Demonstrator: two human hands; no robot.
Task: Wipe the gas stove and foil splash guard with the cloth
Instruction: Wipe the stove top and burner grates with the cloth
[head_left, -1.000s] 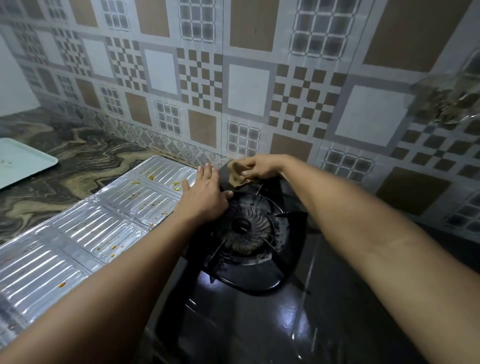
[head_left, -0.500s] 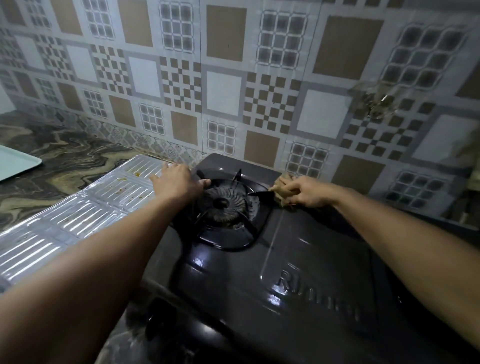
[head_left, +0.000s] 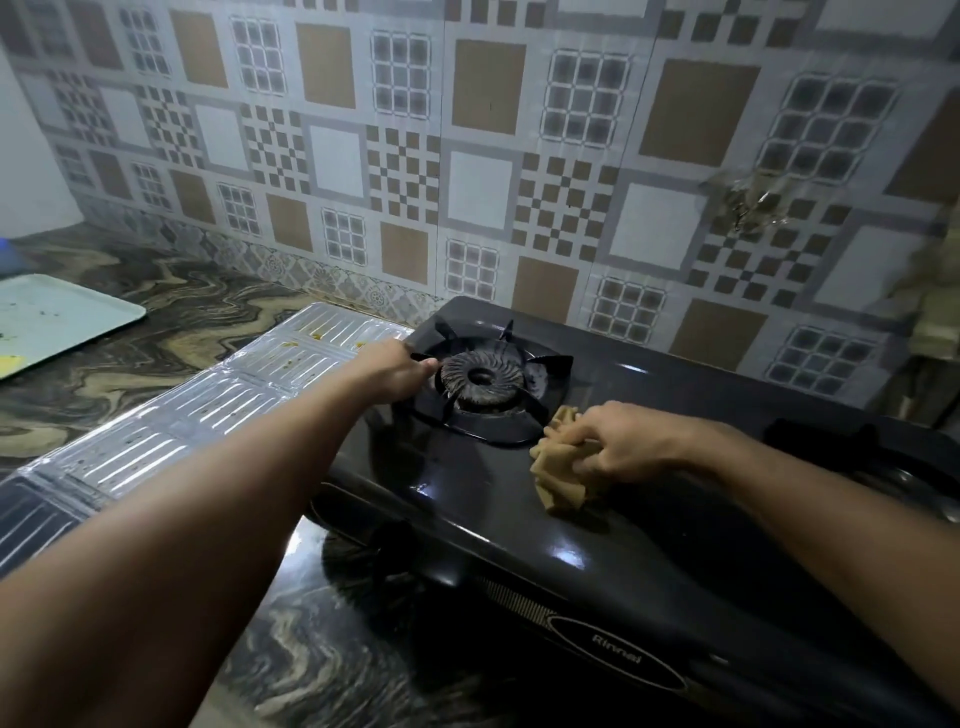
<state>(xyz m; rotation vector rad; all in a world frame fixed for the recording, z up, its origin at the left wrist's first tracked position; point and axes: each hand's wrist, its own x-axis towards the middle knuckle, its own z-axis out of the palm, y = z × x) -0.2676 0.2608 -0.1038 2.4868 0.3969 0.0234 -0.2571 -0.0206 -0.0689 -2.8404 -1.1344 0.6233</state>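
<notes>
The right hand (head_left: 618, 441) has the cloth (head_left: 558, 467) bunched up under it, fingers (head_left: 582, 434) curled round the wad and pressing it flat to the dark top of the stove (head_left: 649, 545), just beside the front right edge of the burner (head_left: 480, 376). The left hand (head_left: 395, 369) reaches across to the left rim of the pan support (head_left: 550, 364); its fingers look bent over the metal edge there, though how firmly they grip I cannot tell from this side. The stove-top is the step in hand — the cloth is on the glossy panel between the two burners, and the steadying hand suggests the stove is being kept from sliding on the worktop (head_left: 171, 322). The splash guard (head_left: 218, 410) lies flat on the worktop, touching the stove's left side, and it carries yellowish spots near its far end, so it appears not yet wiped. A pale tray (head_left: 57, 317) sits well apart at the far left. Next, I would say, the cloth needs sweeping across the rest of the panel and round the burner ring — then over to the foil, with light pressure, since thin ribbed foil will probably crumple or shift if rubbed hard.
</notes>
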